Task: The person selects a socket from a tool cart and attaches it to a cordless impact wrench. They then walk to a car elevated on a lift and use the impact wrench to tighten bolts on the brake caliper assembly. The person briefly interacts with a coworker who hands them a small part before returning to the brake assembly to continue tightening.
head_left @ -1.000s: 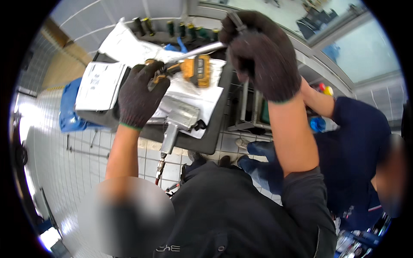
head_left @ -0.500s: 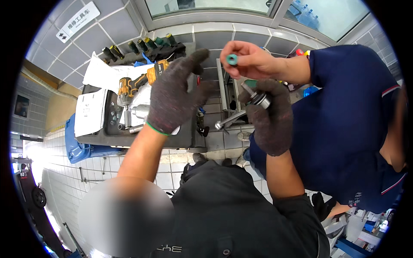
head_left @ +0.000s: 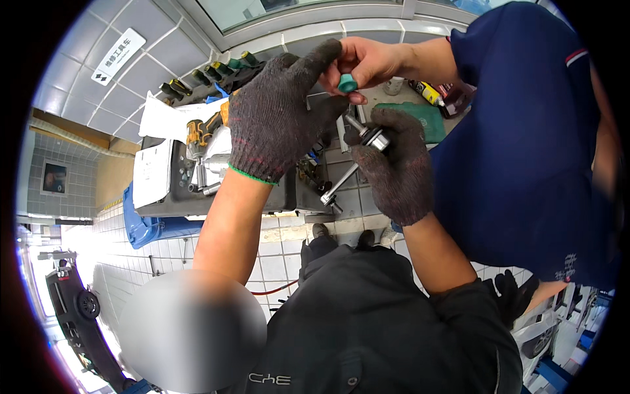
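Observation:
My left hand [head_left: 275, 118], in a dark knit glove, is raised with thumb and fingers apart around a co-worker's bare fingers [head_left: 364, 62], its fingertips at or touching them. Those fingers hold a small teal cap [head_left: 346, 83]. My gloved right hand [head_left: 397, 164] grips a metal linkage rod [head_left: 344, 180], which has a silver joint with a stud [head_left: 375, 139] at the upper end and another joint at the lower left end. The upper stud points toward the teal cap, just below it.
A dark tool cart [head_left: 223, 209] holds papers [head_left: 152, 172], a yellow-black drill [head_left: 195, 134], sockets and screwdrivers [head_left: 216, 73]. A blue bin [head_left: 141, 226] stands left. The co-worker [head_left: 512, 164] is close on my right, beside a green mat [head_left: 410, 121] and spray can [head_left: 426, 93]. A red hose [head_left: 272, 291] crosses the floor.
My left hand has risen from the drill to the co-worker's fingers, which have come in with the teal cap. My right hand has lowered with the rod, then shifted slightly left.

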Demonstrator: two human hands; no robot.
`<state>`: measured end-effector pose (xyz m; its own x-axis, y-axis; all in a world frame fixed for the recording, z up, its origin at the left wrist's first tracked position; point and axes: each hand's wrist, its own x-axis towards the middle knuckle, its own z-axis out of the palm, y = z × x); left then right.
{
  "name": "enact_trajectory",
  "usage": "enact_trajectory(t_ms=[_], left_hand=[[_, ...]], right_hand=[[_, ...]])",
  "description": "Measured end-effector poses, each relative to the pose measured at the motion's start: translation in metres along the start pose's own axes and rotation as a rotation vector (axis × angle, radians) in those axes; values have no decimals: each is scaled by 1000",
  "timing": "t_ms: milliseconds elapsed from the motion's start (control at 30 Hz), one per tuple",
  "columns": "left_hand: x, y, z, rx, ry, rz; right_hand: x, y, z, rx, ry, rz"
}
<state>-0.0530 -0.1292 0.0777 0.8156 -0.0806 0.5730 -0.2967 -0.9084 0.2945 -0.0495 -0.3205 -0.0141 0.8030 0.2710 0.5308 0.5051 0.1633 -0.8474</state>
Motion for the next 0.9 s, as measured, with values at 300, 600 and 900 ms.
enact_trajectory(t_ms=[300,600,900], left_hand=[[0,21,-6,-6,-139,120],[13,35,3,-56,-144,162],[29,56,8,-52,-193,273]], right_hand=[[4,-12,-21,-178,93,-46],[8,-26,-51,-602,66,-320],[10,-36,-66,-692,91,-271]])
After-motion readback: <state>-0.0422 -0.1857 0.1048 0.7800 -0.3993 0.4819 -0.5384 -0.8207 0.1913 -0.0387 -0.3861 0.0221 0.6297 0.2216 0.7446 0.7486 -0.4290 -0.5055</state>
